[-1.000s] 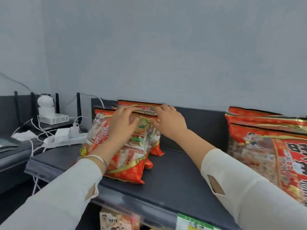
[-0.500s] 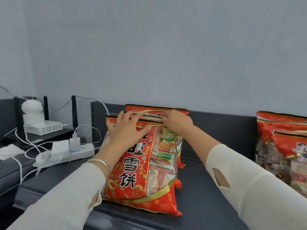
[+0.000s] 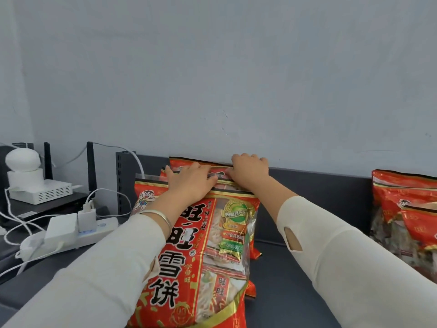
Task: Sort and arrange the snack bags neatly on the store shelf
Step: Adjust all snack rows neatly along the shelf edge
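Head view: fingers of the left hand lie straight, slightly apart, pressing on the top seam of the front snack bag, while the right hand curls its fingers, clamped over the top edge of the rear snack bag. These bags stand upright on the dark shelf, the rear one against the wall; more red bags stand well apart to the right.

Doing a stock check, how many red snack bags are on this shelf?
5. Centre row: front bag, middle bag, back bag. Right edge: rear right bag, front right bag. More may be hidden.
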`<state>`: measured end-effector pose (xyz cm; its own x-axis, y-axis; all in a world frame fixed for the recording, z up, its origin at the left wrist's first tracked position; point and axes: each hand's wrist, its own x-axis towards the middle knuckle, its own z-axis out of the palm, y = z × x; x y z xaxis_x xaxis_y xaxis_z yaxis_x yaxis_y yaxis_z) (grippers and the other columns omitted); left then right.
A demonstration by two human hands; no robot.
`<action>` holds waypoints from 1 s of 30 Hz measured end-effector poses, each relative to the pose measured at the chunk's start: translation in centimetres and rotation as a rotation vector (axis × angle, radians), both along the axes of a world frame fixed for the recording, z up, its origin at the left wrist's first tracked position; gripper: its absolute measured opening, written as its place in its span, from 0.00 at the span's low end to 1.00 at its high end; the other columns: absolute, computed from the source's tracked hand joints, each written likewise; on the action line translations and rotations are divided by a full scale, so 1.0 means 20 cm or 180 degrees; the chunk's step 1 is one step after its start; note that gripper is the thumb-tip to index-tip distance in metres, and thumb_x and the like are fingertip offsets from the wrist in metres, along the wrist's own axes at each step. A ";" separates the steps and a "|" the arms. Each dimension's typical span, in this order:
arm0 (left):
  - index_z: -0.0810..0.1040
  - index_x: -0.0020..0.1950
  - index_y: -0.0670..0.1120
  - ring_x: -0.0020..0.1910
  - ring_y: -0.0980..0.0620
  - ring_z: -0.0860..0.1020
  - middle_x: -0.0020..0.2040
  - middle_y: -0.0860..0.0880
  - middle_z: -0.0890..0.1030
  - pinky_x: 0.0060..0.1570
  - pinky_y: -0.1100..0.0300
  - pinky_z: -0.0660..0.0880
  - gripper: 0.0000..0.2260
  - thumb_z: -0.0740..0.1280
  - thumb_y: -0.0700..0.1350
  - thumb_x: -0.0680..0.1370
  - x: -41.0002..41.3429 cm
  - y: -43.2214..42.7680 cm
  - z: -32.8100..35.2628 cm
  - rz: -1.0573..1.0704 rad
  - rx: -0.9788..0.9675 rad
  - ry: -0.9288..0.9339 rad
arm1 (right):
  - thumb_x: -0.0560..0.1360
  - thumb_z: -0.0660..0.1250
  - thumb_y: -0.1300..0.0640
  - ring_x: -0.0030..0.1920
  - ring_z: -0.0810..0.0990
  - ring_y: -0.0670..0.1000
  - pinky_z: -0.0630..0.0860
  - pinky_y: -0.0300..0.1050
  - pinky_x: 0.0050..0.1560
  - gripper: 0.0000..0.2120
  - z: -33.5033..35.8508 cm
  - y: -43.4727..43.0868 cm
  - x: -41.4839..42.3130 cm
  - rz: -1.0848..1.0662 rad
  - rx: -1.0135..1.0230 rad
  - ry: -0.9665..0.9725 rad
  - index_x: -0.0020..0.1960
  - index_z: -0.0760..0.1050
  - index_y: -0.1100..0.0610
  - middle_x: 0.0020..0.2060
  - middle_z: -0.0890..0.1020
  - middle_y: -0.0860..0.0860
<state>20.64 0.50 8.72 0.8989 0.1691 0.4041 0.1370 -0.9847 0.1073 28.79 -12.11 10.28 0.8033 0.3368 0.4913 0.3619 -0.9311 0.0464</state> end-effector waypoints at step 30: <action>0.72 0.47 0.52 0.47 0.46 0.78 0.44 0.51 0.81 0.49 0.53 0.63 0.11 0.53 0.53 0.82 0.05 -0.67 -0.07 -0.0591 -0.0293 -0.1173 | 0.80 0.58 0.57 0.55 0.78 0.57 0.62 0.58 0.66 0.12 0.02 -0.83 -0.09 -0.0223 0.0655 0.0011 0.59 0.76 0.50 0.54 0.81 0.53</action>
